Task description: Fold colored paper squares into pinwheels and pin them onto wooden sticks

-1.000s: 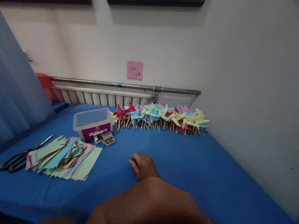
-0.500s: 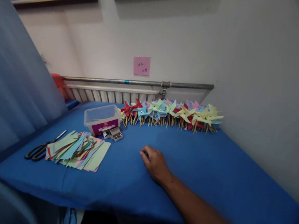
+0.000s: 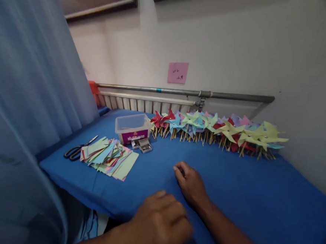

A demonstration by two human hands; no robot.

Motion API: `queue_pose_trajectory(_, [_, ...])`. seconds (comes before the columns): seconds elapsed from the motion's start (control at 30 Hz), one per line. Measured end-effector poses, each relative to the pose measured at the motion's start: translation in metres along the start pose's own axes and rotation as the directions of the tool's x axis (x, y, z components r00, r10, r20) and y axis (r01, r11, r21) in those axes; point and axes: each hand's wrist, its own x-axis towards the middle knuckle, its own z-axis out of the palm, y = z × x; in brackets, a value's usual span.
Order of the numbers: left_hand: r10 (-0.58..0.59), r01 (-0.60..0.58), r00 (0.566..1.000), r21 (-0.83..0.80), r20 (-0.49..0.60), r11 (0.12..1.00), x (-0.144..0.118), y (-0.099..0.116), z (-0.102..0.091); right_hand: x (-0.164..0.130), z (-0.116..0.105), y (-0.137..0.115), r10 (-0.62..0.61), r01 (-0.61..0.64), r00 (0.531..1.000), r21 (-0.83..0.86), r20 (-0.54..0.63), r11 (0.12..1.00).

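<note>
My right hand (image 3: pixel 191 181) rests on the blue cloth with its fingers curled and the thumb against them; nothing shows in it. In the lower middle is my left hand (image 3: pixel 160 220), blurred and held near the camera, its fingers bent into a loose fist with nothing sticking out. Left of my hands lies a fanned pile of coloured paper pieces (image 3: pixel 108 157). Black-handled scissors (image 3: pixel 78 149) lie at the pile's left edge. Behind it are small open boxes of metal pins (image 3: pixel 145 145), leaning by a clear plastic tub (image 3: pixel 136 131) with a purple label.
Paper pinwheels (image 3: pixel 226 130) on thin sticks stand in a long row along the back of the blue-covered table (image 3: pixel 153 177). Behind them run a metal pipe (image 3: pixel 179 91) and a radiator. A blue curtain (image 3: pixel 34 83) hangs at the left. A pink note (image 3: pixel 177 72) is on the wall.
My left hand has come into view from below. The view has turned left, so the things on the table appear further right. My right hand stays resting on the cloth.
</note>
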Motion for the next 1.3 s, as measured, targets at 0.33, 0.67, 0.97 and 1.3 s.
queue_pose_trajectory(0.33, [-0.183, 0.187, 0.982, 0.106, -0.041, 0.977, 0.167, -0.115, -0.021, 0.005, 0.003, 0.001, 0.063, -0.066, 0.997, 0.062, 0.041, 0.996])
queue_pose_trajectory(0.67, [-0.104, 0.076, 0.984, 0.188, 0.141, 0.979, 0.164, -0.143, -0.005, 0.007, 0.003, 0.002, 0.106, -0.108, 0.994, 0.059, 0.041, 0.992])
queue_pose_trajectory(0.97, [-0.173, 0.182, 0.980, 0.088, -0.102, 0.979, 0.158, -0.140, -0.004, 0.007, 0.002, 0.002, 0.086, -0.089, 0.995, 0.077, 0.043, 0.993])
queue_pose_trajectory(1.3, [-0.372, 0.356, 0.928, -0.236, -0.027, 0.904, 0.167, -0.128, -0.018, 0.006, 0.001, 0.000, 0.084, -0.086, 0.996, 0.080, 0.031, 0.993])
